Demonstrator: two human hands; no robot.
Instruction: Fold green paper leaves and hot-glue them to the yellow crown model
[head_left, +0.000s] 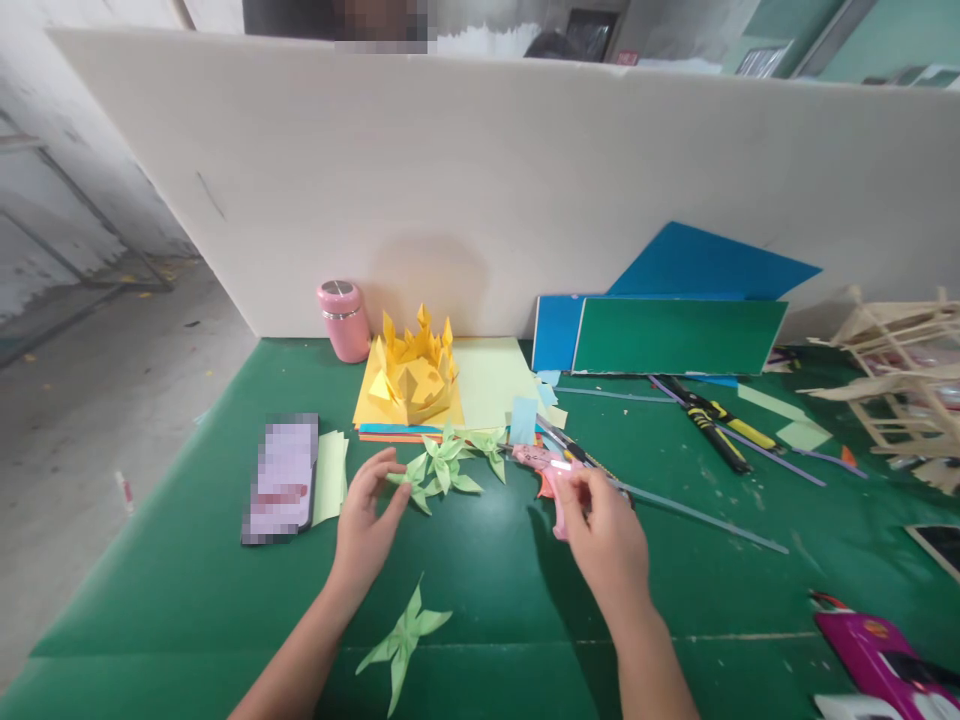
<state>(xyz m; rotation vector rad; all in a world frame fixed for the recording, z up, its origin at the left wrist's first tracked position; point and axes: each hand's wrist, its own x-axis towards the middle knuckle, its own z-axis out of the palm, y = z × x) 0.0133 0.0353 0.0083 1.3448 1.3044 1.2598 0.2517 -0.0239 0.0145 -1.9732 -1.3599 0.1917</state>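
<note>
My left hand (369, 508) is at a cluster of folded green paper flowers, with its thumb and fingertips closed around a petal of the nearest green paper flower (418, 486). Another green paper flower (444, 458) sits right behind it, and one more (491, 450) is to the right. In my right hand (606, 530) is a small pink hot glue gun (541, 462), gripped at its rear, its nozzle toward the flowers. A separate green paper flower (406, 632) lies on the table between my forearms.
A yellow paper crown (417, 375) stands on stacked paper beside a pink jar (345, 322). On the left lies a phone (281, 475). Box cutters (712, 430), paper strips and a wooden stick model (907, 390) are to the right; a white board (480, 190) rises behind.
</note>
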